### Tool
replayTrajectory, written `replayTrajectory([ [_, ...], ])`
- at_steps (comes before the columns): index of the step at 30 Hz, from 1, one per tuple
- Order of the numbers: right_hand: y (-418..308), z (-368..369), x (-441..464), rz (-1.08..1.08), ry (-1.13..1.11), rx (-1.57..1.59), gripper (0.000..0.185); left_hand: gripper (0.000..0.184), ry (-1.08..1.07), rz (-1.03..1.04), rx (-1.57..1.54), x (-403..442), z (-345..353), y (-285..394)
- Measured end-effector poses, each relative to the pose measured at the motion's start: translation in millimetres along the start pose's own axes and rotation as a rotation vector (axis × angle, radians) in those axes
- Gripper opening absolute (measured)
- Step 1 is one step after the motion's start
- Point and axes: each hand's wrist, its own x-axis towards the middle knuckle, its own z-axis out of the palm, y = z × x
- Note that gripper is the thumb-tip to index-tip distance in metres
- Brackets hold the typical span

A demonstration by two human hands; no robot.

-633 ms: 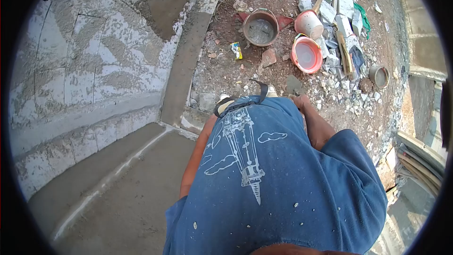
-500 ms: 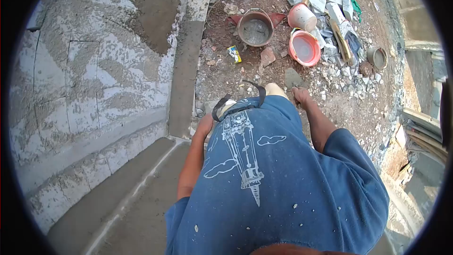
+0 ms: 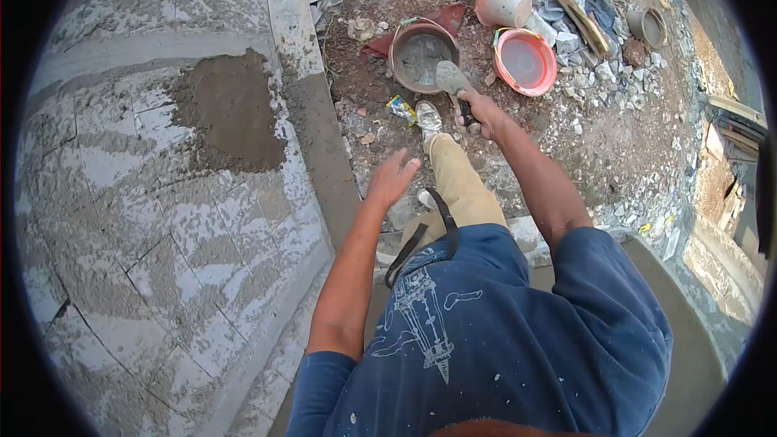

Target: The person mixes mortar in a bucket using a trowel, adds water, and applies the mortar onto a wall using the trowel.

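Observation:
My right hand (image 3: 481,116) grips the dark handle of a trowel (image 3: 452,78), whose grey blade reaches over the near right rim of a round mortar bucket (image 3: 395,65). Grey wet material lies inside that bucket. My left hand (image 3: 394,177) is empty, fingers apart, in the air above the ground beside my leg. A patch of wet mortar (image 3: 235,113) darkens the block wall at the left. Just below the bucket lies a small yellow and blue packet (image 3: 402,110), next to my shoe (image 3: 429,119).
A red-rimmed bucket (image 3: 548,81) with cloudy liquid stands right of the mortar bucket. Behind it are a tipped whitish bucket (image 3: 503,3), wood strips and broken blocks. A smaller bucket (image 3: 661,31) sits farther right. A mortar-covered ledge (image 3: 322,137) runs along the wall.
The view has shifted and my legs now show. My right hand has moved up with the trowel to the mortar bucket. My left hand has come forward from beside my body.

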Motion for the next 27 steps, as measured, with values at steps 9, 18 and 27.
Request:
replayTrajectory([
  [9, -65, 97, 284, 0.163, 0.188, 0.531, 0.028, 0.076, -0.294, -0.023, -0.055, 124, 109, -1],
  [18, 40, 71, 323, 0.027, 0.069, -1.200, 0.043, 0.073, -0.276, -0.081, 0.080, 159, 182, -30],
  [27, -69, -23, 297, -0.196, 0.196, -1.975, 0.029, 0.077, -0.356, -0.409, 0.257, 184, 145, 37],
])
